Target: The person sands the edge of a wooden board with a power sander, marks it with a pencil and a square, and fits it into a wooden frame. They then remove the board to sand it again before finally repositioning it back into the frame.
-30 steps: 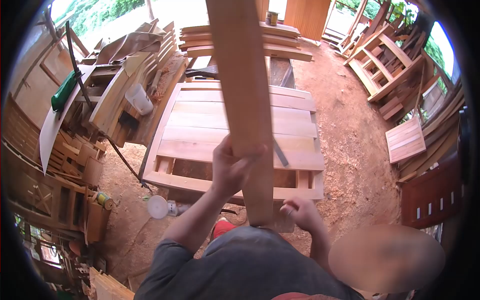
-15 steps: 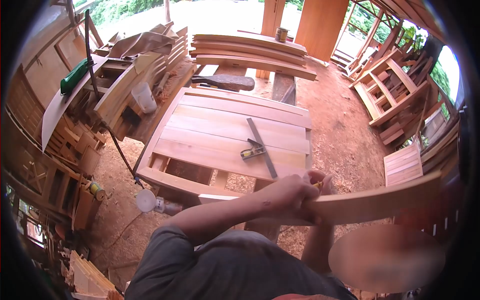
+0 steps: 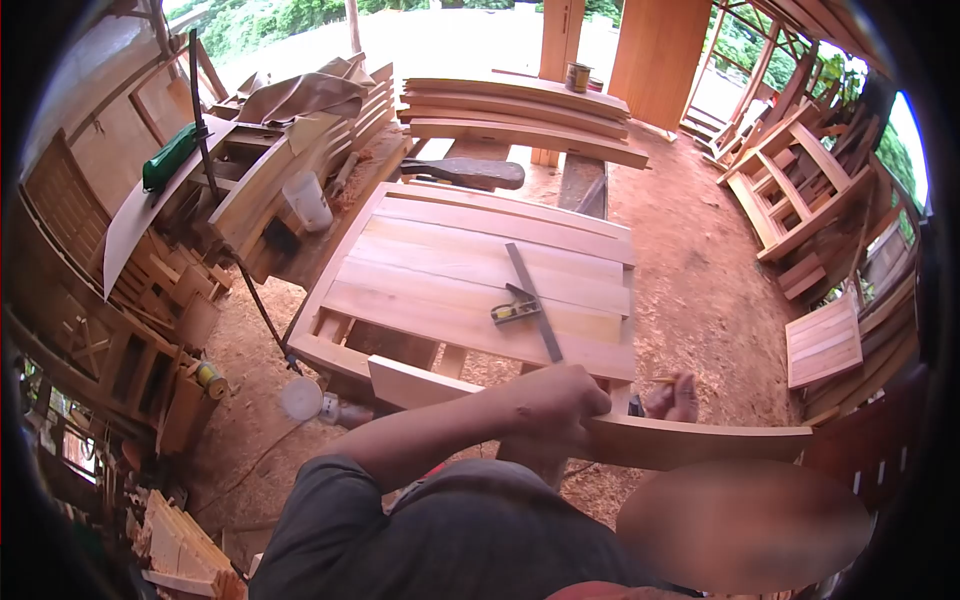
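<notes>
A long plank [image 3: 700, 440] lies across the near edge of a slatted wooden panel [image 3: 440, 262] and extends past its right side. My left hand [image 3: 566, 396] is closed around the plank near its middle. Just beyond the plank, to the right of the panel, my right hand [image 3: 680, 400] pinches a thin yellow pencil [image 3: 662, 380]. A combination square [image 3: 535, 305] rests on the panel's boards, its blade slanting toward my left hand. Part of the plank is hidden behind my left forearm.
Stacked boards [image 3: 520, 115] stand behind the panel, with a can [image 3: 577, 77] on top. To the left, a workbench [image 3: 255, 225] holds a white container [image 3: 307, 202]. Wooden frames [image 3: 790, 190] lean at the right. Shavings cover the floor [image 3: 690, 300].
The plank's right end has dropped and it now lies more level, with its left end farther left. My right hand has moved away from my left hand with the pencil.
</notes>
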`<state>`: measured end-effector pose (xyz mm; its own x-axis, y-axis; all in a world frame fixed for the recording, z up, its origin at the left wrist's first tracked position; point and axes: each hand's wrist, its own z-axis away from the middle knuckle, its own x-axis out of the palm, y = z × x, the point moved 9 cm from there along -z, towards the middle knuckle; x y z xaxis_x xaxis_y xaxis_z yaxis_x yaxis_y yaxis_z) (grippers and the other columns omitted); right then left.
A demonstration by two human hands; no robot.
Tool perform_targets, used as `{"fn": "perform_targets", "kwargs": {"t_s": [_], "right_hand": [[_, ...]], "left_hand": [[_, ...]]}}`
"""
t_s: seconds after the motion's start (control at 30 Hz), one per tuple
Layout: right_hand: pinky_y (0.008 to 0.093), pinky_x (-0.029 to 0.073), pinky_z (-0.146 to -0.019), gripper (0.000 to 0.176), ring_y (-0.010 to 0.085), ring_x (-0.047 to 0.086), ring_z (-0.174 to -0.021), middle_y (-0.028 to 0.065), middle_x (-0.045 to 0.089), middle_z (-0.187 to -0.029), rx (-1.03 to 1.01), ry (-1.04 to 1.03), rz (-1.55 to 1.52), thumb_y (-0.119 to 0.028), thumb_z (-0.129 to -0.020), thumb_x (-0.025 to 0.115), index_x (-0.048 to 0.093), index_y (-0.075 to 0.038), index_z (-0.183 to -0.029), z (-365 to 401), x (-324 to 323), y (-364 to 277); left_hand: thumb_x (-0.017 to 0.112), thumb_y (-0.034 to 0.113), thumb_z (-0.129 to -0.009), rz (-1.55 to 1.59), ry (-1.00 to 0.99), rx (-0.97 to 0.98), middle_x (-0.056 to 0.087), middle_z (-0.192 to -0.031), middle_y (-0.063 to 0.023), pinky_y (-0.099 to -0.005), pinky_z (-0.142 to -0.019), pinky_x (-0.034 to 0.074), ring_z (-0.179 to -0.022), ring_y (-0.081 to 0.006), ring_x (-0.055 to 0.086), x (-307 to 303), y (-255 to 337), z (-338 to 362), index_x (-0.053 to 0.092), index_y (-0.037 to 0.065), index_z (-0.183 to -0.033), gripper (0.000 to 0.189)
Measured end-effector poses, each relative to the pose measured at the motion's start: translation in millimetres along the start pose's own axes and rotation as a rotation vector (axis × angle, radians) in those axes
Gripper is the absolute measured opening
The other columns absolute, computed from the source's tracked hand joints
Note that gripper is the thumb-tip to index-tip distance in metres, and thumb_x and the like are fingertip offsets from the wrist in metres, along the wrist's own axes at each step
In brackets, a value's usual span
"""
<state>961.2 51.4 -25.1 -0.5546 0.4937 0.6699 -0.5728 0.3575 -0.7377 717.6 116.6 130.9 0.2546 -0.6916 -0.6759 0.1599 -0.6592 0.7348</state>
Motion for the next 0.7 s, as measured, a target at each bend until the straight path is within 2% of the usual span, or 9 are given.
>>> {"fn": "perform_targets", "kwargs": {"t_s": [0.03,0.1,0.13,0.2,0.27,0.3,0.37,0.5,0.7], "right_hand": [[0.0250,0.045,-0.050,0.027,0.0089,0.052,-0.060,-0.0030,0.058,-0.072,-0.016,0.203,0.036,-0.036,-0.110,0.067,0.071,-0.009,-0.109,-6.5,-44.5,-15.1],[0.0251,0.050,-0.057,0.027,0.0108,0.061,-0.068,0.0008,0.067,-0.085,-0.114,0.358,0.220,-0.032,-0.109,0.069,0.068,-0.007,-0.121,-17.2,-162.0,-46.8],[0.0251,0.053,-0.064,0.030,0.0125,0.065,-0.078,0.0043,0.070,-0.097,-0.200,0.504,0.128,-0.027,-0.109,0.069,0.064,-0.006,-0.129,6.8,-159.6,-64.1],[0.0266,0.055,-0.076,0.040,0.0158,0.069,-0.097,0.0098,0.072,-0.119,-0.287,0.568,0.121,-0.018,-0.106,0.068,0.056,-0.004,-0.142,34.1,-170.3,-94.4],[0.0296,0.057,-0.086,0.051,0.0188,0.069,-0.112,0.0138,0.069,-0.136,-0.271,0.409,0.274,-0.009,-0.103,0.066,0.048,-0.002,-0.151,38.2,-222.8,-121.9],[0.0301,0.057,-0.086,0.053,0.0186,0.068,-0.113,0.0139,0.069,-0.136,-0.264,0.400,0.421,-0.006,-0.101,0.065,0.048,-0.002,-0.152,43.8,-215.6,-126.1],[0.0312,0.057,-0.088,0.058,0.0183,0.068,-0.114,0.0142,0.069,-0.135,-0.255,0.368,0.700,-0.001,-0.097,0.063,0.047,-0.001,-0.152,53.8,-148.5,-121.9],[0.0285,0.056,-0.089,0.048,0.0173,0.070,-0.105,0.0157,0.071,-0.122,-0.174,0.026,1.300,0.000,-0.095,0.065,0.057,-0.003,-0.143,38.7,-63.1,-52.9],[0.0341,0.059,-0.089,0.045,0.0199,0.073,-0.099,0.0142,0.073,-0.114,-0.054,0.051,1.355,-0.001,-0.094,0.072,0.061,-0.003,-0.138,30.7,-50.7,-7.5]], "left_hand": [[0.087,0.030,-0.081,-0.074,0.023,-0.018,0.071,-0.085,-0.0176,-0.0506,-0.077,0.054,-0.083,-0.0393,0.071,-3.5,-7.4,5.1,0.067,0.004,-0.080,0.033],[0.085,0.030,-0.083,-0.216,0.076,-0.060,0.073,-0.088,-0.0146,-0.0517,-0.077,0.055,-0.084,-0.0393,0.072,-9.0,-32.8,15.5,0.067,0.006,-0.080,0.030],[0.084,0.030,-0.083,-0.292,0.093,-0.080,0.074,-0.088,-0.0121,-0.0521,-0.077,0.056,-0.085,-0.0386,0.072,-12.2,-43.0,21.8,0.068,0.008,-0.081,0.027],[0.085,0.033,-0.082,-0.388,0.143,-0.101,0.075,-0.088,-0.0063,-0.0515,-0.076,0.057,-0.086,-0.0356,0.074,-20.0,-67.4,34.2,0.069,0.013,-0.082,0.026],[0.087,0.043,-0.081,-0.372,0.172,-0.084,0.074,-0.086,-0.0055,-0.0506,-0.072,0.057,-0.083,-0.0336,0.074,-25.2,-85.0,47.4,0.069,0.013,-0.082,0.035],[0.087,0.045,-0.081,-0.430,0.166,-0.097,0.074,-0.088,-0.0052,-0.0493,-0.072,0.058,-0.084,-0.0328,0.075,-22.7,-98.1,51.0,0.068,0.012,-0.081,0.038],[0.087,0.046,-0.081,-0.522,0.123,-0.140,0.074,-0.088,-0.0050,-0.0480,-0.073,0.059,-0.086,-0.0314,0.076,-14.9,-129.9,55.4,0.070,0.012,-0.084,0.038],[0.086,0.048,-0.081,-0.607,0.106,-0.217,0.074,-0.090,-0.0050,-0.0470,-0.076,0.061,-0.089,-0.0299,0.077,-15.3,-158.7,72.7,0.073,0.013,-0.089,0.038],[0.085,0.049,-0.081,-0.617,0.139,-0.307,0.075,-0.095,-0.0046,-0.0479,-0.081,0.060,-0.094,-0.0297,0.076,-20.6,-188.6,90.0,0.073,0.013,-0.090,0.039]]}}
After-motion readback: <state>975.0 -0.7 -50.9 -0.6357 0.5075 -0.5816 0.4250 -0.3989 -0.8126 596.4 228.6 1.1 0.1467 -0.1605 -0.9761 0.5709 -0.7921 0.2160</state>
